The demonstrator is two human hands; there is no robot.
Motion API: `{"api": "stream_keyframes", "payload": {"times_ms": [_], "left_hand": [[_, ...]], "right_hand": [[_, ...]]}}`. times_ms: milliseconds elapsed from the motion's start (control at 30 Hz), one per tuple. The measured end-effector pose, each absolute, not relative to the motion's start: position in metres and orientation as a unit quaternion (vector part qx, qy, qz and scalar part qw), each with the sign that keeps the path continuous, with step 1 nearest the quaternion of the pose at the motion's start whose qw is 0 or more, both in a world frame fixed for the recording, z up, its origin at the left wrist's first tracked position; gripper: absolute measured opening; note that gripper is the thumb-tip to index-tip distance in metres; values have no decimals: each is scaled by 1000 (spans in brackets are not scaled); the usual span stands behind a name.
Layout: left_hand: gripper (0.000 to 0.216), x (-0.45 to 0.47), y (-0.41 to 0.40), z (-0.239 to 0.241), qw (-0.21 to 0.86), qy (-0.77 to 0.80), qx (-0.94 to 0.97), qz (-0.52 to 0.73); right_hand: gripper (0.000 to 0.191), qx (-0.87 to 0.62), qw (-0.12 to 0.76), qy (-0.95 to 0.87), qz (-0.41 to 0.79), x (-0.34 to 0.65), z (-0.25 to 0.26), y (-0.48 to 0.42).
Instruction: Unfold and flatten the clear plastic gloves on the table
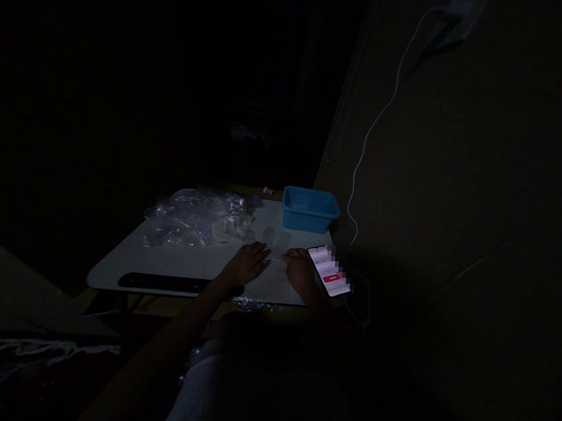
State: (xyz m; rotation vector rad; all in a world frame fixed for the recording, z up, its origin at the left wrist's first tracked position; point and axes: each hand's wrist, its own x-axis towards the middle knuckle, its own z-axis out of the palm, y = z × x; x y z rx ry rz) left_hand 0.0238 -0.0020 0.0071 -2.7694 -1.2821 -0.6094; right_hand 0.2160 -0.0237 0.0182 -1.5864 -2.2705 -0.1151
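Note:
In the dim head view, a thin see-through plastic piece (277,252) lies on a small white table between my hands. Two greyish rounded strips (283,240) show at its far side. My left hand (247,263) rests palm down, its fingers stretched toward the piece's left edge and touching it. My right hand (301,272) has its fingers curled, with the thumb at the piece's right edge, apparently pinching it. Darkness hides the exact contact. Just right of this hand is a lit phone (329,271).
A heap of clear plastic bags (201,216) covers the table's back left. At the back right stands a blue plastic basket (310,210). The white table (115,259) has a dark slot along its front edge. A white cable (369,130) hangs down the right wall.

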Motion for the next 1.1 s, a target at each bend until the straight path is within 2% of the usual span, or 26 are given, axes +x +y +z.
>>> {"api": "stream_keyframes", "payload": {"times_ms": [533, 800, 1100], "left_hand": [[43, 25, -5, 11, 6, -412, -896, -165], [44, 25, -6, 11, 10, -412, -893, -181], [44, 24, -6, 9, 37, -409, -895, -172]], "right_hand": [[34, -542, 205, -815, -34, 216, 17, -23], [37, -603, 249, -757, -13, 219, 16, -23], [34, -590, 195, -783, -20, 217, 19, -25]]}}
